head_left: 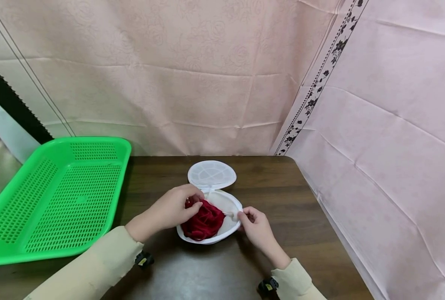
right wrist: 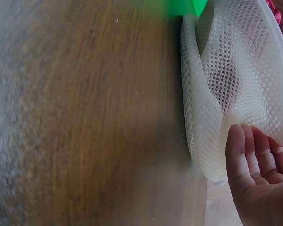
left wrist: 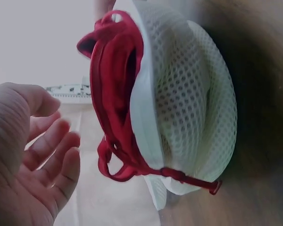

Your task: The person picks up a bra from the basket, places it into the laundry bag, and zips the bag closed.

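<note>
A white mesh laundry bag [head_left: 227,227] stands on the table with its round lid [head_left: 212,174] folded back behind it. Inside sits a bundled red bra [head_left: 207,221]; in the left wrist view one thin red strap [left wrist: 193,181] hangs out over the bag's rim. My left hand [head_left: 175,207] hovers at the bra's left side, its fingers loosely bent, and the left wrist view shows a gap between them and the red cloth. At the bag's right edge, my right hand [head_left: 257,228] pinches the rim between thumb and fingers. The fingers [right wrist: 249,150] lie against the outer mesh.
A green perforated plastic basket [head_left: 123,179] stands at the left of the brown wooden table [head_left: 282,196]. Pale pink cloth [head_left: 207,83] hangs behind the table, and more cloth [head_left: 394,146] runs along the right side.
</note>
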The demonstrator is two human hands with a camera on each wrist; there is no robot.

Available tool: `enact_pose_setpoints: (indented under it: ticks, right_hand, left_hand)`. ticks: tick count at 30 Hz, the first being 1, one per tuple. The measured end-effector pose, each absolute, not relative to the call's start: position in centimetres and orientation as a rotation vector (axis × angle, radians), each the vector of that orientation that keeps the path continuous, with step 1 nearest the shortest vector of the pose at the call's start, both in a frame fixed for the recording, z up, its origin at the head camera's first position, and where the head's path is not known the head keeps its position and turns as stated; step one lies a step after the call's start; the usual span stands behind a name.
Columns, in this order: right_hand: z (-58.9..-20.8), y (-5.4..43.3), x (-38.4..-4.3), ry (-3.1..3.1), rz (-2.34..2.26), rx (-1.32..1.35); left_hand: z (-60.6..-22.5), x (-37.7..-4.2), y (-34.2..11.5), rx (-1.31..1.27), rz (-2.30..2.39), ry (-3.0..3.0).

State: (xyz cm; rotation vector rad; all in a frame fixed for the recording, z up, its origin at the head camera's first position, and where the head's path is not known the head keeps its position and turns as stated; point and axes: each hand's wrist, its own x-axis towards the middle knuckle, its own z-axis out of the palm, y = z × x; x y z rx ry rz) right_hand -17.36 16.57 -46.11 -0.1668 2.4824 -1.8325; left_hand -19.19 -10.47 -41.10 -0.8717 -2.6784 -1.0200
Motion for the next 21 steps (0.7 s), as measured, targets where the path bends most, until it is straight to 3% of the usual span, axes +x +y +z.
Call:
enact_pose_setpoints:
  ticks: [21]
  right_hand:
    - [-47.8,16.8,-18.0,2.476,-1.878,-0.135]
  left_hand:
    - [-43.0,-25.2,-11.7,-0.185,-1.41,-2.789]
